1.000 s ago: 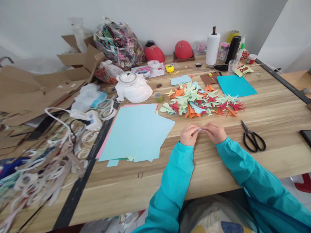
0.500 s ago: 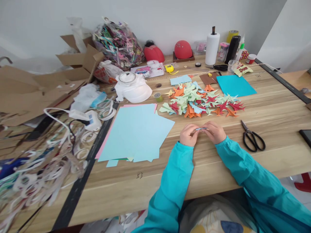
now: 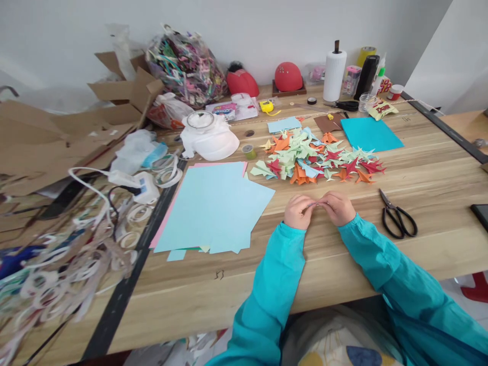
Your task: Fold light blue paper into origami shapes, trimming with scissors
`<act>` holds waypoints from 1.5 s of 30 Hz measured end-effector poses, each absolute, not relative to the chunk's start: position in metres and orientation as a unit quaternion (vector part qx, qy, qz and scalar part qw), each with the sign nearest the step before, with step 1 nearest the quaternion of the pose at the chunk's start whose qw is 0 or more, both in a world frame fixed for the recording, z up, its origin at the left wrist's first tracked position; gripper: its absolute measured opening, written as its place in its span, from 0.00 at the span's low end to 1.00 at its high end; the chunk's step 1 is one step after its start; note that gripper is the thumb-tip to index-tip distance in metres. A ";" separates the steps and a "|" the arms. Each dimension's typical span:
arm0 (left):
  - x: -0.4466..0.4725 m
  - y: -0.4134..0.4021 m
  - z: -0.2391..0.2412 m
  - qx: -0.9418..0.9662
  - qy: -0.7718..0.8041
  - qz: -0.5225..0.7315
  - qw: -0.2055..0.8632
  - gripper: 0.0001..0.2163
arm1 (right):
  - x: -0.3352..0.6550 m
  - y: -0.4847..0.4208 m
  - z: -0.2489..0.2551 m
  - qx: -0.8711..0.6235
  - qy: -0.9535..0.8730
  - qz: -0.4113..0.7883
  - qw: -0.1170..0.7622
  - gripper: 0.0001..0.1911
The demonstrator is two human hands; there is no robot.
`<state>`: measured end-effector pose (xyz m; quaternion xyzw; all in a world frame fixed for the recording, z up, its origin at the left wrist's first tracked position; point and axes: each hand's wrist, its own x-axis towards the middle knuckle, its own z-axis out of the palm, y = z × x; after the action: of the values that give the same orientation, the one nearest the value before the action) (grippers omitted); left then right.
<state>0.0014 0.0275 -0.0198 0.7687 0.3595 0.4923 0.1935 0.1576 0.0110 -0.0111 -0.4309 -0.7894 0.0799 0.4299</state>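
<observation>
left fingers [image 3: 304, 201], right fingers [image 3: 328, 200] | pinch paper sliver [image 3: 316, 204] | scissors [image 3: 389, 204] rightward

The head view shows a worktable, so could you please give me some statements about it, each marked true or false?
1. Both hands pinch a small piece, mostly hidden from view. True.
2. The scissors lie to the right of the right hand. True.
3. The left hand rests on the light blue sheets. False: the sheets lie to its left.
4. The folded paper pieces are all one colour. False: they include green, orange, red and blue.
5. The yellow tape measure lies beyond the folded paper pieces. True.
</observation>
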 end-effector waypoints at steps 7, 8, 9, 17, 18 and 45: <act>0.000 0.027 -0.016 0.747 0.365 0.514 0.211 0.04 | 0.160 0.014 -0.015 -0.434 -0.766 0.125 0.458 0.05; 0.000 0.027 -0.016 0.746 0.364 0.515 0.212 0.04 | 0.160 0.015 -0.015 -0.432 -0.766 0.128 0.458 0.05; -0.001 0.027 -0.015 0.745 0.364 0.517 0.213 0.04 | 0.160 0.015 -0.015 -0.430 -0.768 0.130 0.456 0.05; 0.002 0.025 -0.015 0.755 0.353 0.510 0.213 0.05 | 0.162 0.013 -0.012 -0.420 -0.787 0.095 0.441 0.07; 0.002 0.026 -0.016 0.757 0.351 0.510 0.209 0.05 | 0.162 0.013 -0.011 -0.417 -0.791 0.089 0.437 0.08; -0.002 0.032 -0.020 0.790 0.350 0.474 0.172 0.05 | 0.161 0.013 -0.011 -0.450 -0.760 0.125 0.452 0.06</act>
<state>-0.0018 0.0322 -0.0203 0.7897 0.3498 0.4738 0.1718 0.1610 0.0129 -0.0112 -0.4505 -0.7597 0.1249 0.4520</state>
